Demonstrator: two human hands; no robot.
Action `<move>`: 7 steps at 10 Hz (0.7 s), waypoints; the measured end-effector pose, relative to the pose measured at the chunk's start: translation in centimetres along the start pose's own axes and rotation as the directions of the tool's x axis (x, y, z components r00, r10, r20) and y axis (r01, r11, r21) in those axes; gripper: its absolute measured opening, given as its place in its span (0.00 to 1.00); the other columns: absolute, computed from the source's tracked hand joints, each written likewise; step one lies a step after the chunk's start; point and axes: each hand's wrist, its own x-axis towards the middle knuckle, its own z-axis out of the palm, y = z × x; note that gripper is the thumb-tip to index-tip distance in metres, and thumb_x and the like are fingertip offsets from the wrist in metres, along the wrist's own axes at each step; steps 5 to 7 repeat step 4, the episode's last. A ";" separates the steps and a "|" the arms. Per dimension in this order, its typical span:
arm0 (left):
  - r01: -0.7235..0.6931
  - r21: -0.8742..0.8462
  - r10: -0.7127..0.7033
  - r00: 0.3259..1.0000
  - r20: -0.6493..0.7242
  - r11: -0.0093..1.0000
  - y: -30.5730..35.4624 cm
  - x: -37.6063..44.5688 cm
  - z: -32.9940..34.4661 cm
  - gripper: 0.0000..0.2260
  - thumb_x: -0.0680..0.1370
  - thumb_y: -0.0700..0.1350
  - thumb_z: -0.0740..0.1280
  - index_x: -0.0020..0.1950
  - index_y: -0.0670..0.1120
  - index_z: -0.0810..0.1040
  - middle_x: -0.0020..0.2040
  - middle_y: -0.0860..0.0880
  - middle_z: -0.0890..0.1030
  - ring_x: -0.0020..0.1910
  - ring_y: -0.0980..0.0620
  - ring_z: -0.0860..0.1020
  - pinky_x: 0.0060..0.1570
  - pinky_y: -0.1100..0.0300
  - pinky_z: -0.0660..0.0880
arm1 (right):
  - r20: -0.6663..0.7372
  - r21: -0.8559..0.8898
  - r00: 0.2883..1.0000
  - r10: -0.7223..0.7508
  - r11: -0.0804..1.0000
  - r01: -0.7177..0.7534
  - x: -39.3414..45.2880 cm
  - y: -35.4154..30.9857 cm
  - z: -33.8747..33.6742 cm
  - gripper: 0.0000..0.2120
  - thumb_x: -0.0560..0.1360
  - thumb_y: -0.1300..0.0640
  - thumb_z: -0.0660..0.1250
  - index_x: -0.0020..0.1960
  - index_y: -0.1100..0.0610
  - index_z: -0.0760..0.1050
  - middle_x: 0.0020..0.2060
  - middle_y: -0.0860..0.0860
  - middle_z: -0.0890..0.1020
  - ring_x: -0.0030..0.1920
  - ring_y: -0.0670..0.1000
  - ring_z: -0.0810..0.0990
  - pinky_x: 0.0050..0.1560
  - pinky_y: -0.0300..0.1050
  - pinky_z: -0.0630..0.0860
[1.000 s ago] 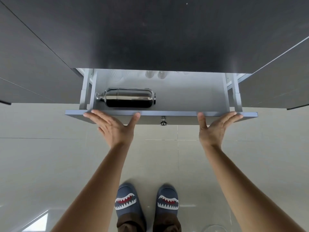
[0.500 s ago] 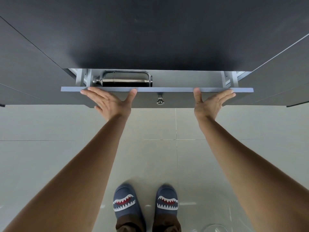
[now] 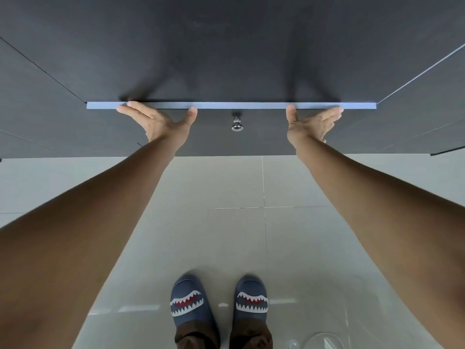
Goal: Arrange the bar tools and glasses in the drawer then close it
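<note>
Pale glossy floor tiles (image 3: pixel 297 187) are filling the lower half of the view. Nearest the camera, two slippers (image 3: pixel 191 302) printed with shark teeth are standing side by side on them, and something clear and rounded (image 3: pixel 323 342) is lying at the bottom edge, too cropped to identify.

Both bare forearms are reaching up and away toward the dark cabinet (image 3: pixel 226 46). The left hand (image 3: pixel 161 119) is lying open and flat, fingers spread, its fingertips touching the pale top edge of the drawer (image 3: pixel 239 105). The right hand (image 3: pixel 312 123) is doing the same farther along, palm open and gripping nothing. Between them, the small metal knob (image 3: pixel 237 125) is going untouched.

Only a thin strip of the drawer front's edge is showing beneath the dark countertop, with no gap to the inside, so the bar tools and glasses are lying hidden within and cannot be checked. The closing step appears to be at its very end. Judging by this, the next move is asking only for a last gentle press until the front is sitting flush, then lifting both hands clear without catching fingertips under the overhang.
</note>
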 end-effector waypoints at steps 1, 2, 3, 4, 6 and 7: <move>0.011 -0.017 -0.010 0.998 0.061 1.000 0.0 0.0 -1.0 0.58 0.67 0.69 0.68 0.77 0.43 0.33 0.77 0.49 0.28 0.73 0.47 0.67 0.61 0.53 0.73 | 0.034 -0.071 0.999 0.010 0.997 -0.008 0.2 0.2 -0.7 0.51 0.74 0.38 0.64 0.77 0.58 0.31 0.79 0.53 0.41 0.79 0.54 0.44 0.76 0.57 0.53; -0.013 -0.007 0.014 0.993 0.114 1.000 -0.6 0.0 -1.9 0.55 0.69 0.67 0.69 0.77 0.44 0.34 0.77 0.52 0.30 0.72 0.47 0.68 0.52 0.57 0.70 | 0.095 -0.184 0.995 0.024 0.983 -0.007 0.6 0.6 -1.7 0.52 0.74 0.41 0.67 0.77 0.54 0.30 0.79 0.55 0.42 0.79 0.55 0.44 0.75 0.58 0.60; -0.029 -0.021 0.032 0.989 0.144 0.999 -0.6 -0.4 -3.4 0.51 0.71 0.63 0.69 0.78 0.46 0.37 0.79 0.54 0.34 0.76 0.49 0.62 0.55 0.60 0.63 | 0.141 -0.321 0.988 0.066 0.947 -0.018 0.0 0.2 -3.7 0.51 0.73 0.41 0.67 0.77 0.53 0.32 0.78 0.58 0.46 0.78 0.57 0.48 0.73 0.54 0.63; -0.085 0.017 0.082 0.987 0.137 0.996 -0.6 -2.2 -4.7 0.45 0.76 0.58 0.66 0.79 0.47 0.38 0.80 0.54 0.37 0.77 0.49 0.60 0.61 0.62 0.65 | 0.156 -0.343 0.985 0.071 0.939 -0.013 -1.2 0.2 -5.5 0.52 0.73 0.43 0.69 0.77 0.53 0.33 0.78 0.58 0.45 0.78 0.57 0.47 0.76 0.51 0.58; -0.085 0.017 0.082 0.987 0.137 0.996 -0.6 -2.2 -4.7 0.45 0.76 0.58 0.66 0.79 0.47 0.38 0.80 0.54 0.37 0.77 0.49 0.60 0.61 0.62 0.65 | 0.156 -0.343 0.985 0.071 0.939 -0.013 -1.2 0.2 -5.5 0.52 0.73 0.43 0.69 0.77 0.53 0.33 0.78 0.58 0.45 0.78 0.57 0.47 0.76 0.51 0.58; -0.085 0.017 0.082 0.987 0.137 0.996 -0.6 -2.2 -4.7 0.45 0.76 0.58 0.66 0.79 0.47 0.38 0.80 0.54 0.37 0.77 0.49 0.60 0.61 0.62 0.65 | 0.156 -0.343 0.985 0.071 0.939 -0.013 -1.2 0.2 -5.5 0.52 0.73 0.43 0.69 0.77 0.53 0.33 0.78 0.58 0.45 0.78 0.57 0.47 0.76 0.51 0.58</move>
